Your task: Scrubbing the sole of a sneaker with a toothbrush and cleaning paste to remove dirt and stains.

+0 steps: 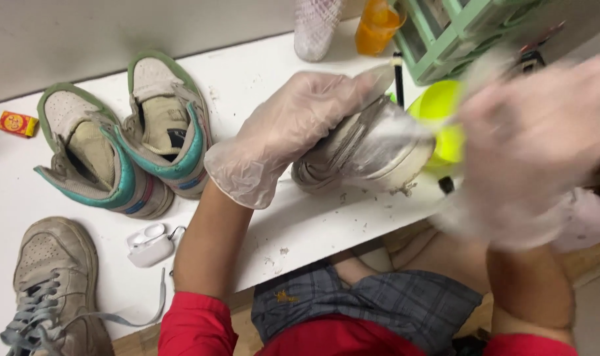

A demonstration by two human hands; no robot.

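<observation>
Left hand: my left hand point(293, 125), in a thin clear glove, lies over the top of a grey shoe point(366, 155); fingers curled and clamped on its upper, pinning it to the table so it stays put.
Right hand: my right hand point(537, 138), gloved too, is a heavy blur just right of the shoe's toe. I cannot tell whether its fingers are apart or together, nor what, if anything, they hold.
Shoe in hand: lies on its side near the front edge of the white table point(260, 86), sole rim facing me, toe toward the right hand; I judge it is turned that way to expose the side being worked.
Crumbs: specks of grit point(352, 211) are scattered on the table under and in front of the shoe.
Yellow bowl: a bright bowl point(445, 109) sits just behind the shoe, within easy reach of the right hand.
Waiting pair: two green-and-teal high-tops point(125, 142) stand side by side at the left, well apart from the work.
Fourth shoe: a grey laced sneaker point(52, 283) at the lower left corner, laces trailing.
Small items: a white earbud case point(149, 245) near the sneaker; a little red-and-yellow box point(17, 123) at far left.
Back edge: an orange cup point(378, 25) and a green crate point(465, 33).
</observation>
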